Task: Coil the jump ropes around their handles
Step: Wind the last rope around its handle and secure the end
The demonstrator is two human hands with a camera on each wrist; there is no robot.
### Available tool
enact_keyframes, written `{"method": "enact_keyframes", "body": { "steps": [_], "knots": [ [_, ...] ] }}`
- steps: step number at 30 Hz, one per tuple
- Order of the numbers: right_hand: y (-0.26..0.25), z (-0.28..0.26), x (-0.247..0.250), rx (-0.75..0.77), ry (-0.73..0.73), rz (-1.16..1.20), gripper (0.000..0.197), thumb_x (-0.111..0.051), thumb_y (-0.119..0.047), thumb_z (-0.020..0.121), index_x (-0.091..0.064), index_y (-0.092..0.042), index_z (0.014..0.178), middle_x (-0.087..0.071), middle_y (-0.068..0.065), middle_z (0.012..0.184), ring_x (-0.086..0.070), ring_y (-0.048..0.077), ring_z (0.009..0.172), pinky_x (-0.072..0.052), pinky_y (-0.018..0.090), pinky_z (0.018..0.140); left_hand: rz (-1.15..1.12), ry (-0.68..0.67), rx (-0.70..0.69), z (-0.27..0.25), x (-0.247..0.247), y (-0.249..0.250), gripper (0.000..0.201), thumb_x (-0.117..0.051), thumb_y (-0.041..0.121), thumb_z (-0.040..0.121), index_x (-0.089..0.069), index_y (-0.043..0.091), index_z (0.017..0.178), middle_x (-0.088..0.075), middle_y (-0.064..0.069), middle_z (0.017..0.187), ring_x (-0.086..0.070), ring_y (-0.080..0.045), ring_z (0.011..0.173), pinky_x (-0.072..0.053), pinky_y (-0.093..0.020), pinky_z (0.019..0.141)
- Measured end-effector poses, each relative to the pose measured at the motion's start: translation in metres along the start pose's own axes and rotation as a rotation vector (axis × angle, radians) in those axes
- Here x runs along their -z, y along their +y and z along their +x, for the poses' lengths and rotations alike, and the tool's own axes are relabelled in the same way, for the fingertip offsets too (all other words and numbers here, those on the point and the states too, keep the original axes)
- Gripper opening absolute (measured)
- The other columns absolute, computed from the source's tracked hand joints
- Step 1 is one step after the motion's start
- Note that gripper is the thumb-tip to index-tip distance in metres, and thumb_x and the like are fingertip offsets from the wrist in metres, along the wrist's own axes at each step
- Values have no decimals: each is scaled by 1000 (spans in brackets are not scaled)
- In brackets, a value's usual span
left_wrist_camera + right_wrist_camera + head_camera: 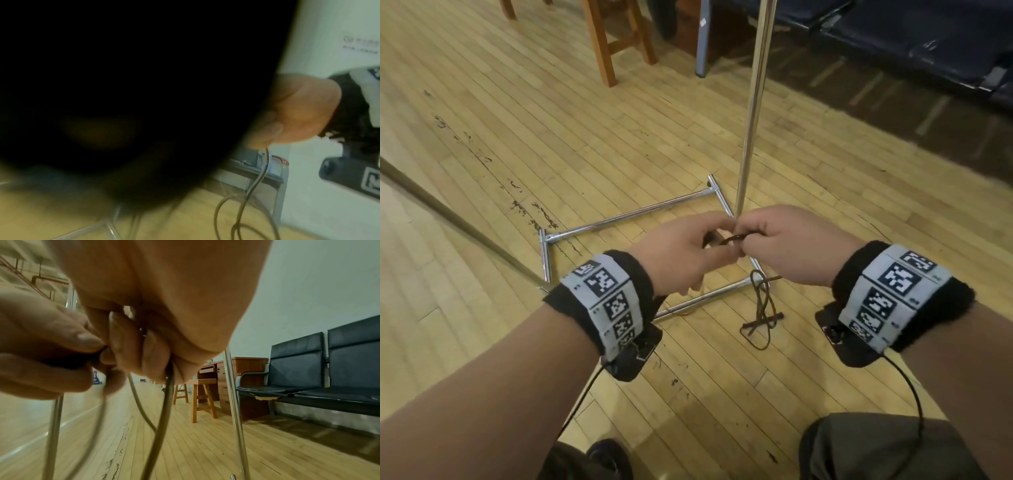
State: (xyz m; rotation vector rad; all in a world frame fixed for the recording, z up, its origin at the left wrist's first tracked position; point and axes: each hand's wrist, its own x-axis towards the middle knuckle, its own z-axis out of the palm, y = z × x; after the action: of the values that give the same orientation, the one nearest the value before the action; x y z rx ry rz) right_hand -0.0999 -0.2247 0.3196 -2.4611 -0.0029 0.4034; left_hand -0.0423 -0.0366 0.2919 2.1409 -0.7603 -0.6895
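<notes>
Head view, hands: your left hand (681,251) and right hand (784,250) meet knuckle to knuckle above the wooden floor (517,137), both curled tight around the dark jump rope (732,238); holding them this close keeps the short span between them under control for a wrap.
Head view, handle: something pale shows inside your left fist, probably a handle, but it is too hidden to be sure.
Head view, slack: the rest of the rope hangs from your right hand and lies in loose loops on the floor by the near right corner of the chrome stand base (599,224), so most of it seems still uncoiled.
Head view, pole: the stand's upright pole (751,102) rises just behind your knuckles; judge it a snag risk as you wind.
Left wrist view: mostly black, blocked at close range; at its right edge your right hand (298,113) shows with the rope (255,186) dropping from under it into loops.
Right wrist view, grip: your right fingers (156,353) are folded over rope strands (164,410) that hang straight down, while your left fingers (51,340) pinch a dark piece right beside them.
Right wrist view, surroundings: a wooden stool (202,395) and black bench seats (329,369) stand well apart, out of the rope's way.
</notes>
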Motion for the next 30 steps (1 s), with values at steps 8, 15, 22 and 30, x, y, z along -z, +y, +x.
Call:
{"method": "enact_keyframes", "body": {
  "steps": [8,15,22,30],
  "knots": [
    [51,2,-2,-162,-30,62,23,-51,-30,103,-67,-19,91,-54,-7,62,-46,8,54,-41,29,52,-114,434,122,5,32,-22,29,-61,51,102,-69,31,84,-52,16,55,-44,-1,47,-42,-19,46],
    [104,-16,-4,-466,-185,-237,34,-38,-33,109,-65,-15,99,-72,10,89,-70,25,84,-58,46,82,35,667,440,-9,77,-48,25,-61,44,104,-66,35,126,-73,9,105,-62,-10,63,-49,-26,49],
    [16,-6,7,-146,-115,-1,20,-55,-41,102,-70,-31,94,-70,-8,76,-68,12,67,-60,34,64,16,190,59,0,18,-8,47,-64,38,103,-52,49,147,-64,26,133,-65,-5,57,-62,-28,55],
    [14,-5,6,-35,3,220,25,-57,-34,102,-70,-16,92,-52,-7,60,-43,4,49,-38,32,55,-172,134,31,5,14,-9,15,-70,33,101,-71,28,87,-53,17,56,-44,-4,47,-37,-23,47]
  ]
}}
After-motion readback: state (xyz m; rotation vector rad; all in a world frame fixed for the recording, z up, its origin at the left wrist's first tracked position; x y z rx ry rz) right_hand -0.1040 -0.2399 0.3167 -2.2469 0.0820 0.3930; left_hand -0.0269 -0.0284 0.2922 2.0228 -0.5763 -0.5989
